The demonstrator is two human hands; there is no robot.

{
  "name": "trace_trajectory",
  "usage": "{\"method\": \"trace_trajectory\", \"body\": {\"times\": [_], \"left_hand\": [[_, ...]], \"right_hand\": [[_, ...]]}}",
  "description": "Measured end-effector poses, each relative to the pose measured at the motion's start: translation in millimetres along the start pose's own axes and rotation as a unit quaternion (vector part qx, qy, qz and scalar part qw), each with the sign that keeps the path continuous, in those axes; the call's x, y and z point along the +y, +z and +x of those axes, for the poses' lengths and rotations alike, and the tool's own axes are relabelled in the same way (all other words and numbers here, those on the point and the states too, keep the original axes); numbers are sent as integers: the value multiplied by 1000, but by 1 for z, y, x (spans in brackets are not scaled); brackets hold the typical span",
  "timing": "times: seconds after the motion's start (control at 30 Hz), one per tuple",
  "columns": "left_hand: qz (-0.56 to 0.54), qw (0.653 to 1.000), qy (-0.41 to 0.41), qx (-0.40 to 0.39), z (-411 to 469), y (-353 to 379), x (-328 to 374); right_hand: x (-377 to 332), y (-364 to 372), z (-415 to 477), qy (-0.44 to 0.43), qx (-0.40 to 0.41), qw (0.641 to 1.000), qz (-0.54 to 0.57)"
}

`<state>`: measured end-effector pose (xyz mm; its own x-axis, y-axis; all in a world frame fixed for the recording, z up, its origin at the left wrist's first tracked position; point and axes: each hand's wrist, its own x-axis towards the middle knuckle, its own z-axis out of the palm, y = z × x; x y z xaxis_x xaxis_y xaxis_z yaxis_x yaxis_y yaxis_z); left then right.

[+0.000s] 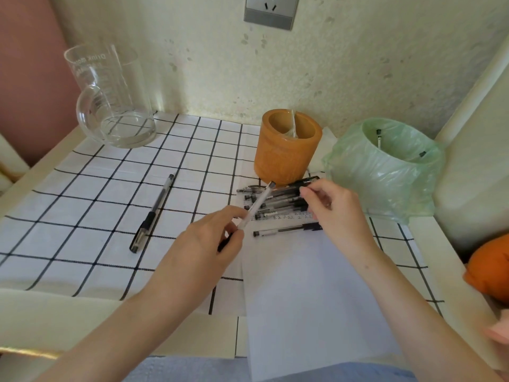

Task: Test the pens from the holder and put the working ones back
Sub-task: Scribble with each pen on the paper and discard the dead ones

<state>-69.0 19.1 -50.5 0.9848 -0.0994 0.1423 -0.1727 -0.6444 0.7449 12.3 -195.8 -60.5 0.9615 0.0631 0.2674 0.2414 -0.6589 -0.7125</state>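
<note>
Paper (303,285) lies nearest, beneath my wrists; my left grip (209,244) pinches a pale pen (257,205) slanting away toward the orange holder (286,155), which stands just beyond my right grip (334,208), itself pinching a black pen (286,190) atop the pile (275,207).

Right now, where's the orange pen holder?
The orange pen holder stands right of centre in the head view, behind the pile of pens, left of the green-bagged bin.

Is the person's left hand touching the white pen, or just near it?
Touching. In the head view the left hand pinches the white pen at its lower end, between thumb and fingertips.
</note>
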Motion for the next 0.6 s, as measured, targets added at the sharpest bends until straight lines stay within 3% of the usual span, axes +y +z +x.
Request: {"method": "trace_trajectory", "body": {"times": [0.1,0.23,0.33,0.43,0.6], "left_hand": [[2,1000,-16,-23,-1,4,0],[7,998,2,-63,-3,8,2],[32,992,58,-104,-6,9,6],[62,980,112,-151,-9,13,6],[90,968,139,-190,-11,20,4]], "right_hand": [[-1,-5,-4,52,-85,995,7],[-4,-13,-10,38,-165,984,-61],[-2,-16,-11,22,-170,983,-60],[4,-10,-12,-47,-194,976,-84],[6,4,-10,-93,-162,976,-113]]}}
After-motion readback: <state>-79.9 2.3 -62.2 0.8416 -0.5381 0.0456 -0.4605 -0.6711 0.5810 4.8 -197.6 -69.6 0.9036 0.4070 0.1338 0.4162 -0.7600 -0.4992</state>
